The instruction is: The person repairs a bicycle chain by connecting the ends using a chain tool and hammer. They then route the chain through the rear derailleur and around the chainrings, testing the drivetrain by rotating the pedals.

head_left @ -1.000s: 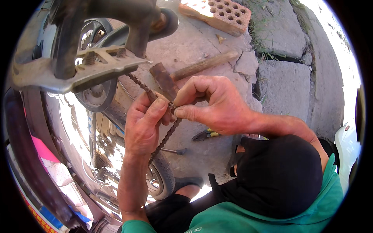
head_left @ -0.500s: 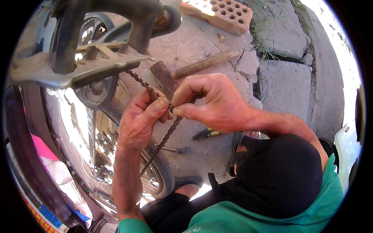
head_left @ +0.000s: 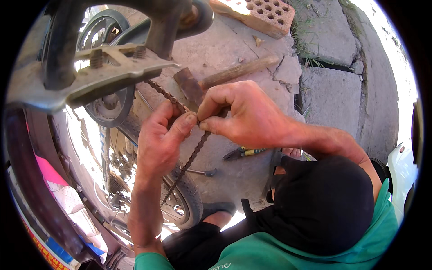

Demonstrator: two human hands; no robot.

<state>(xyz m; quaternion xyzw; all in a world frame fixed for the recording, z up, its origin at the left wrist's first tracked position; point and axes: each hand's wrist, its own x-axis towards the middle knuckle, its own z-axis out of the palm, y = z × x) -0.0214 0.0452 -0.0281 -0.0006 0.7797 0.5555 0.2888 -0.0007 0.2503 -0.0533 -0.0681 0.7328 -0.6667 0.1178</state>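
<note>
A dark bicycle chain (head_left: 191,163) runs between my hands, one length slanting up toward the crank area and the other hanging down in front of the wheel. My left hand (head_left: 158,140) pinches the upper length between thumb and curled fingers. Close beside it, thumb and forefinger of my right hand (head_left: 254,116) are pressed together on the chain where the two lengths meet. The fingertips hide the links there, and I cannot make out any small part between them. Above the hands, the chain's upper length (head_left: 164,93) passes under a metal pedal (head_left: 130,68).
The bicycle's chainring (head_left: 108,110) and tyre (head_left: 194,204) stand at left. A hammer (head_left: 240,72) with a wooden handle lies on the cracked concrete beyond my hands. Pliers (head_left: 243,153) with yellow on the grips lie below my right wrist. A holed brick (head_left: 265,17) sits farther off.
Both hands have shifted slightly upward with the chain, and the left thumb has moved nearer to the right fingertips. The pedal appears slightly farther left in the picture.
</note>
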